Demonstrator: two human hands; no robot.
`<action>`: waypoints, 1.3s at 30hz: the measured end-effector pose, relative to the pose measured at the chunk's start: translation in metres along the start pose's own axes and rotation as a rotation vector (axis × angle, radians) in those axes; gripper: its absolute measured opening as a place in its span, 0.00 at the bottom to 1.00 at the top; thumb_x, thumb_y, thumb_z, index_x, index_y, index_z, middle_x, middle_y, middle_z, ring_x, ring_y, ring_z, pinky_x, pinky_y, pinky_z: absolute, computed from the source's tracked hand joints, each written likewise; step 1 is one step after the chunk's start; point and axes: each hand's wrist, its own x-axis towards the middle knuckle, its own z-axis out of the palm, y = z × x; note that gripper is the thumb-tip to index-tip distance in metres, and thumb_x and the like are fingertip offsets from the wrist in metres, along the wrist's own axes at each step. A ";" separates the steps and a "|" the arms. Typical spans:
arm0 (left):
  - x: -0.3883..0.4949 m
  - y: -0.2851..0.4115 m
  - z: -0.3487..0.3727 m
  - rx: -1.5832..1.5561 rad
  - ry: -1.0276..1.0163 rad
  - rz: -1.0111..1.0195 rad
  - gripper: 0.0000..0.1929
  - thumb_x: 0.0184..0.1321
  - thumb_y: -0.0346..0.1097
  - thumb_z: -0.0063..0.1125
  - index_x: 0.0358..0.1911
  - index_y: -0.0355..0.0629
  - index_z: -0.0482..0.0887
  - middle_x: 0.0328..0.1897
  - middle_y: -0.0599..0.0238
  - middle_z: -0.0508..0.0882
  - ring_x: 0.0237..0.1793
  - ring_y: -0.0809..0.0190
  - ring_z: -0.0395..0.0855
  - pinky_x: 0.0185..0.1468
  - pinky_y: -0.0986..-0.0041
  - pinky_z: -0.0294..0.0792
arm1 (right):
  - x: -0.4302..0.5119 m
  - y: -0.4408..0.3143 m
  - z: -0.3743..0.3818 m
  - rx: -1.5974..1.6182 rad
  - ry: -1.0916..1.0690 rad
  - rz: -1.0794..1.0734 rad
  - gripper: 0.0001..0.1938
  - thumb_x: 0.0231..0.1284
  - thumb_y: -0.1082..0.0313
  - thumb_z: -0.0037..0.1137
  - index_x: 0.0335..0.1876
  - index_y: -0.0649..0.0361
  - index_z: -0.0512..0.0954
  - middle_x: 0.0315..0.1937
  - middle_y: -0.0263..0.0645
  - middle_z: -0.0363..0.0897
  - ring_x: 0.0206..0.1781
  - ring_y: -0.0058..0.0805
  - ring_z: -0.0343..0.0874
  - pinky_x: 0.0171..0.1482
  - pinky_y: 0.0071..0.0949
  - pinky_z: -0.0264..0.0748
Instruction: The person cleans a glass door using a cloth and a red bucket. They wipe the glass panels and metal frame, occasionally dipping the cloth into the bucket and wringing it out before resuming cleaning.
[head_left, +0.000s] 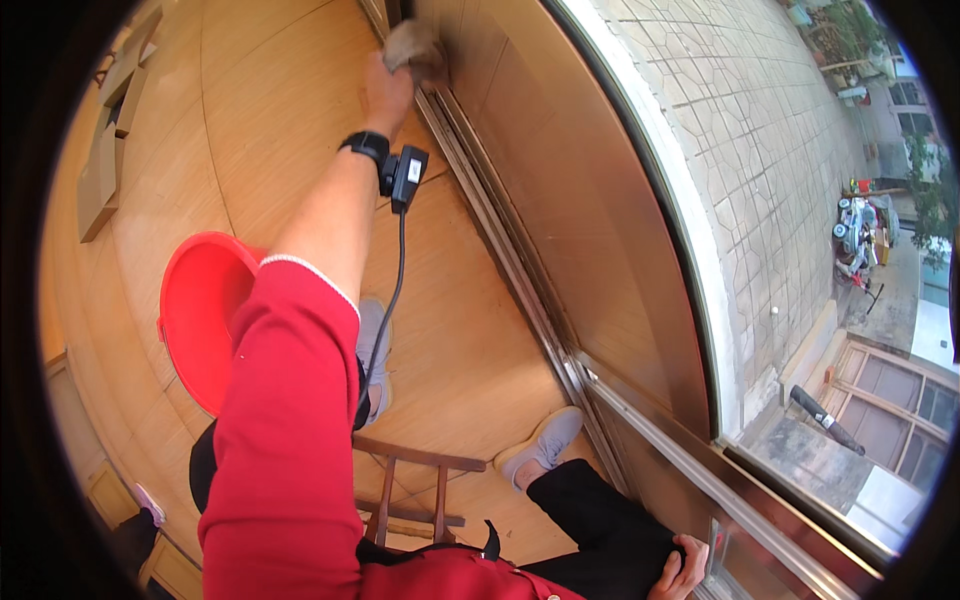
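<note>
My left hand, with a black strap and a small cabled device at the wrist, reaches far forward and grips a crumpled greyish-brown cloth. The cloth is blurred and lies at the foot of a brown panel, by the metal sill track. On my black-trousered knee rests my right hand, fingers loosely bent and holding nothing. To the left of my outstretched arm stands a red plastic bucket; its inside bottom is hidden.
A wooden chair or stool is beneath me, between my feet. Flattened cardboard lies on the wood-look floor at the left. Someone's foot shows at lower left. Beyond the panel is a paved yard with vehicles.
</note>
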 end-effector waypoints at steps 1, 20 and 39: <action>0.017 0.005 -0.003 -0.059 0.010 0.028 0.24 0.62 0.44 0.58 0.59 0.39 0.78 0.58 0.39 0.82 0.58 0.35 0.79 0.61 0.51 0.72 | 0.002 -0.001 0.001 -0.005 0.004 -0.011 0.11 0.72 0.71 0.49 0.51 0.66 0.79 0.46 0.50 0.81 0.49 0.49 0.79 0.55 0.41 0.75; -0.108 -0.023 0.039 0.326 -0.559 0.062 0.11 0.56 0.32 0.58 0.33 0.28 0.84 0.38 0.33 0.85 0.42 0.34 0.85 0.46 0.50 0.77 | 0.045 -0.009 0.002 -0.123 -0.064 0.021 0.14 0.75 0.62 0.50 0.53 0.62 0.82 0.51 0.48 0.83 0.54 0.50 0.79 0.58 0.44 0.73; 0.075 0.032 -0.017 0.017 -0.043 -0.003 0.18 0.60 0.35 0.59 0.52 0.34 0.82 0.49 0.41 0.86 0.48 0.37 0.84 0.53 0.52 0.76 | 0.045 -0.002 0.002 -0.052 -0.112 0.059 0.12 0.74 0.67 0.49 0.51 0.65 0.81 0.48 0.48 0.83 0.53 0.46 0.80 0.60 0.40 0.72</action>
